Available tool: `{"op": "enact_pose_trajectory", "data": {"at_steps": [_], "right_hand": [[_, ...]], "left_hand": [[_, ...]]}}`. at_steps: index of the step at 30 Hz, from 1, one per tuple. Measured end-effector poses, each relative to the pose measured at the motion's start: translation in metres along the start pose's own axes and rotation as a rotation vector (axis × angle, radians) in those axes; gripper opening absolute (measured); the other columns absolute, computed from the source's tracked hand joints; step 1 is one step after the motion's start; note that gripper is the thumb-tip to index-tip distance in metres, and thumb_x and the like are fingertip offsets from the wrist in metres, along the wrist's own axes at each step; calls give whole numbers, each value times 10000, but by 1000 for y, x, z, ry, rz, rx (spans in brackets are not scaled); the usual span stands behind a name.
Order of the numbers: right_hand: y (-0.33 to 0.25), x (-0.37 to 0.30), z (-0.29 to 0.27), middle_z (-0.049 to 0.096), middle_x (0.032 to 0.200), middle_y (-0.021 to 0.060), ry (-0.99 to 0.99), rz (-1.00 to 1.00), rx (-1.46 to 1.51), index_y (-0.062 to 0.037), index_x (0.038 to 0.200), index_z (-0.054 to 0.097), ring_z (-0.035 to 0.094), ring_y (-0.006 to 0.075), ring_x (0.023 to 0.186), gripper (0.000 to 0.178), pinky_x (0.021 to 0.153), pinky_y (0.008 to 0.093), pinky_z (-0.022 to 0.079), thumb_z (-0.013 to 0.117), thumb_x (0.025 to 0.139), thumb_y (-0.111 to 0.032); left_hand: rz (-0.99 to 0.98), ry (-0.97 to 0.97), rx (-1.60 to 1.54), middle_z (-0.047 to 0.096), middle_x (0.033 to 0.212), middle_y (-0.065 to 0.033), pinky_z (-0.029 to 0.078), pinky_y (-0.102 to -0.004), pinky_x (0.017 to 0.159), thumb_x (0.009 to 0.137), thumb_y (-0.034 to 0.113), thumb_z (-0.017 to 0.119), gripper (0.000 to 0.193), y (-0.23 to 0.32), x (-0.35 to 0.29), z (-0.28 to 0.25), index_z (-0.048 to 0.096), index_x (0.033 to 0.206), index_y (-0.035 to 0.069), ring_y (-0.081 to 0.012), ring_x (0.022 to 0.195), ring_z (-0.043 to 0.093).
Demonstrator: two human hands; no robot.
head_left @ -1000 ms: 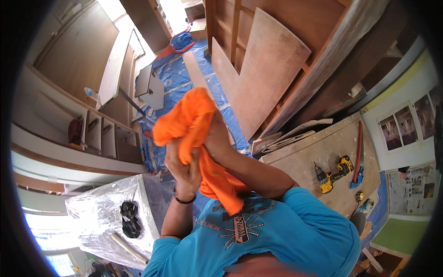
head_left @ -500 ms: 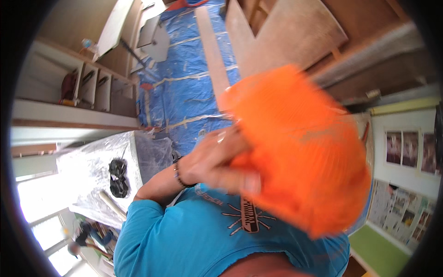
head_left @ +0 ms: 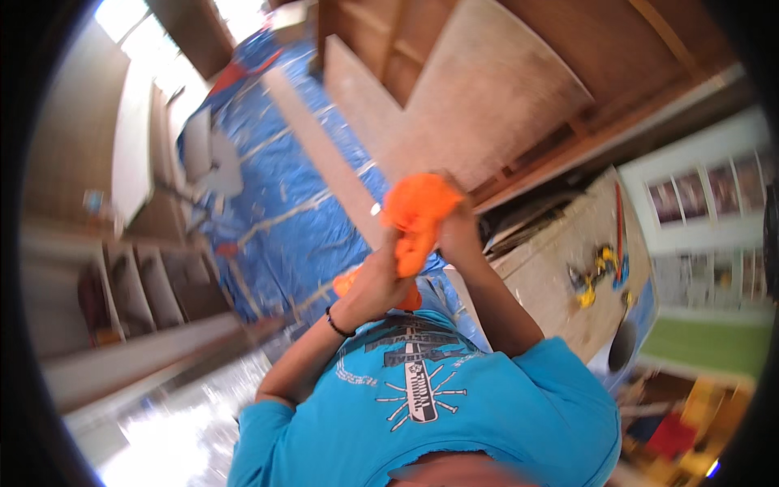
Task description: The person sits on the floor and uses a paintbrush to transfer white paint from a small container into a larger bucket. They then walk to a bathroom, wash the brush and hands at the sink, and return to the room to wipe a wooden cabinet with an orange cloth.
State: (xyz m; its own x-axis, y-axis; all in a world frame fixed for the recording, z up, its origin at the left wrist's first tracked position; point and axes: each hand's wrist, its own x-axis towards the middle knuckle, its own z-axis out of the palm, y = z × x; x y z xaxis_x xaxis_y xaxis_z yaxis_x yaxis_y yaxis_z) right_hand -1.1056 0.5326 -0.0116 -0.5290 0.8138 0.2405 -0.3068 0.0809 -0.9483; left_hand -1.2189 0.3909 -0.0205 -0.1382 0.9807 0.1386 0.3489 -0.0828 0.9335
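A crumpled piece of bright orange knit fabric point(head_left: 418, 203) is bunched up in front of my chest; folded like this, its exact kind does not show. My left hand point(head_left: 377, 280), with a dark beaded bracelet at the wrist, is closed round its lower part, and a loose orange bit sticks out to the left of the fist. Higher and to the right, my right hand point(head_left: 456, 227) grips the upper bunch from its right side. The right fingertips are mostly hidden behind the fabric and blurred.
A blue tarp point(head_left: 280, 203) with taped seams covers the floor, a long board point(head_left: 324, 154) lying on it. Large plywood sheets point(head_left: 487, 97) lean ahead. At right a worktable point(head_left: 552, 280) bears yellow power tools point(head_left: 596, 276). Open shelving point(head_left: 154, 284) stands left, above plastic sheeting point(head_left: 187, 414).
The orange fabric has dropped from close before the camera to chest height and is bunched smaller. My right hand has come into view on it. My view has turned toward the right.
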Motion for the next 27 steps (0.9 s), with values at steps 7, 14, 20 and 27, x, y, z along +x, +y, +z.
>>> {"op": "enact_pose_trajectory", "data": {"at_steps": [7,14,20,27], "right_hand": [[-9,42,-40,701,1151,106,376,111,-330,-3,1272,631,693,208,1020,355,924,346,545,670,1052,-279],[34,9,-103,701,1119,70,653,259,-120,1,1275,619,677,131,971,334,854,295,558,658,1067,-257],[75,54,-117,676,1052,39,843,236,-57,-16,1247,623,664,129,906,303,830,295,563,677,1056,-245],[70,94,-139,689,1051,45,878,119,-190,-14,1182,646,676,122,890,205,781,285,547,645,1069,-185]], "left_hand": [[-197,142,-635,661,1191,-74,551,-315,889,1087,159,594,569,-46,99,-60,343,1580,26,-163,1010,655],[279,-34,-324,608,1279,-149,508,-345,991,1064,149,633,723,55,264,-77,225,1642,-3,-211,1127,615],[833,24,353,524,1409,-257,502,-523,1041,966,344,743,788,139,488,23,377,1574,1,-408,1270,578],[943,-179,669,494,1510,-178,327,-647,1133,964,593,649,746,73,588,118,510,1521,117,-381,1382,490]]}}
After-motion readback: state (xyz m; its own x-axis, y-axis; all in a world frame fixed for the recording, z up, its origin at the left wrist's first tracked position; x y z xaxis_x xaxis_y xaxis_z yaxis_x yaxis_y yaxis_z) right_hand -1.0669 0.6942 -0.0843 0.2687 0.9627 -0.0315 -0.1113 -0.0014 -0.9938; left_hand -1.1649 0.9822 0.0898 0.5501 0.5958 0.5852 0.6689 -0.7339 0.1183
